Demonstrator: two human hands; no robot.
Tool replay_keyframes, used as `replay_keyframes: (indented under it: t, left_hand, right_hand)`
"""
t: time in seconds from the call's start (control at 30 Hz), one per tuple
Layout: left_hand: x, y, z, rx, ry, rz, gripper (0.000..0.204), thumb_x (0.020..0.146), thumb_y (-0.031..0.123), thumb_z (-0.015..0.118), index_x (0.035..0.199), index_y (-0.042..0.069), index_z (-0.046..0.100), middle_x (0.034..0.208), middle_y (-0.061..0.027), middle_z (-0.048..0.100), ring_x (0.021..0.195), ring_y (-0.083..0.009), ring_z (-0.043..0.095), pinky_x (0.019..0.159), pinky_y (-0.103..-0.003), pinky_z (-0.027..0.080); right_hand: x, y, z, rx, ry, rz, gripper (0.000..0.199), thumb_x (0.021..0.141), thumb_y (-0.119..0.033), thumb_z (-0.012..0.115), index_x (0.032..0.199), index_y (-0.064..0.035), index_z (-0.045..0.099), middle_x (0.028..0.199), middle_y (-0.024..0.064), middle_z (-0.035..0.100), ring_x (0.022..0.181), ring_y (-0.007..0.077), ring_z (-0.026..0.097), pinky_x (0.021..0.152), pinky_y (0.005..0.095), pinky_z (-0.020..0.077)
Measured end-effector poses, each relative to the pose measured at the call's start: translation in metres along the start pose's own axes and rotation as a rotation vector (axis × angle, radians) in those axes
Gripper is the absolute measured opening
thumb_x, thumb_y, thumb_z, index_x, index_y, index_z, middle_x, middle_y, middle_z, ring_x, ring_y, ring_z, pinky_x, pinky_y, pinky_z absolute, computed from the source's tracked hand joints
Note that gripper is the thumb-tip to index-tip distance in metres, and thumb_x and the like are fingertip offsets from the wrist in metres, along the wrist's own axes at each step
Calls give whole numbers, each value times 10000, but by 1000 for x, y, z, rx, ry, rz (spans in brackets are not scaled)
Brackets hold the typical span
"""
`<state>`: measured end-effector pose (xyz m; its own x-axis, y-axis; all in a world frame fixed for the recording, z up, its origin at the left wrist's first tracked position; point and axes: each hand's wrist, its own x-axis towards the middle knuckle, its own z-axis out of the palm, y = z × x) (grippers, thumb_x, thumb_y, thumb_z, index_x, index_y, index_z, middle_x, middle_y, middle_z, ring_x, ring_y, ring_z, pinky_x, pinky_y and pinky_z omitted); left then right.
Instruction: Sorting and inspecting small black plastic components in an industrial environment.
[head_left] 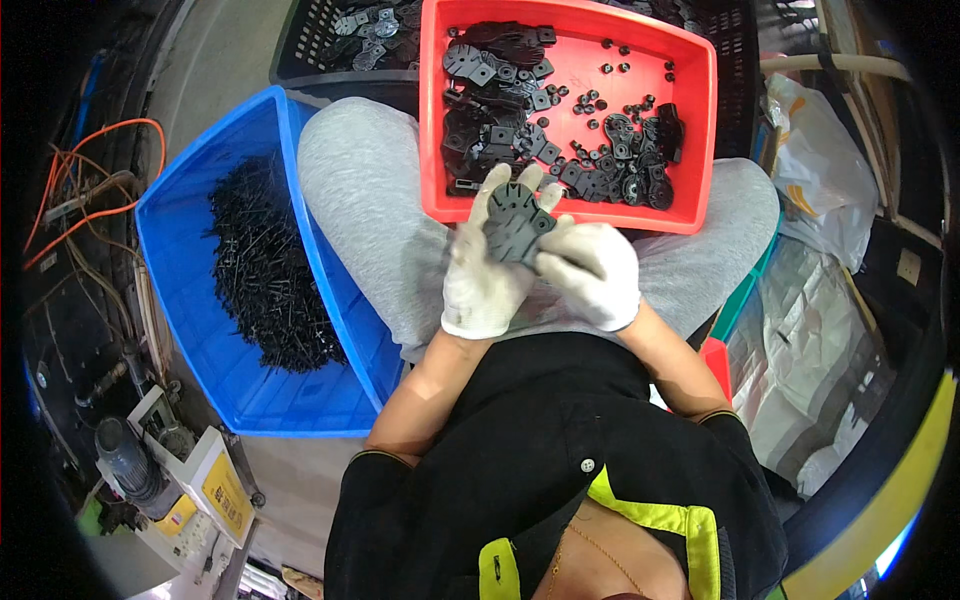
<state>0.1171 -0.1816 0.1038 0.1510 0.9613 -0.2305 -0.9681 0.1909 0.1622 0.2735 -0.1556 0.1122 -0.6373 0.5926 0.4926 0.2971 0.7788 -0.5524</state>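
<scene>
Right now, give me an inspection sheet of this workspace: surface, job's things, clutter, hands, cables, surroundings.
Surface: red tray resting on the lap.
Job's things: flat black part held between both hands; loose black parts in the tray.
Clutter: plastic bags at right.
Hands: left hand and right hand, gloved, gripping the part.
Cables: orange cables at left.
Surroundings: blue bin with black pins; dark crate behind.
</scene>
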Motion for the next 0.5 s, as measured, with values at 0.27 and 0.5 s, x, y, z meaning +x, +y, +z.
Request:
replay_keyframes:
  t: [0.27, 0.5]
  left_hand:
    - [-9, 4, -12, 63, 105, -7, 624, 880, 145, 615, 1418, 104, 301, 1447, -118, 356, 1322, -316, 362, 1035, -531, 373]
    - [-5, 8, -16, -27, 117, -14, 621, 825, 186, 682, 1362, 88, 388, 1422, -127, 387, 1331, -343, 334, 1053, -574, 325]
  right_hand:
    - [18, 36, 6, -279, 143, 363, 108, 779, -141, 622, 871, -87, 612, 794, 97, 578, 775, 293, 569, 673, 396, 469]
    - [31, 92, 30, -634, -338, 570, 326, 711, -268, 727, 913, -63, 574, 939, 123, 551, 865, 299, 556, 707, 395, 487]
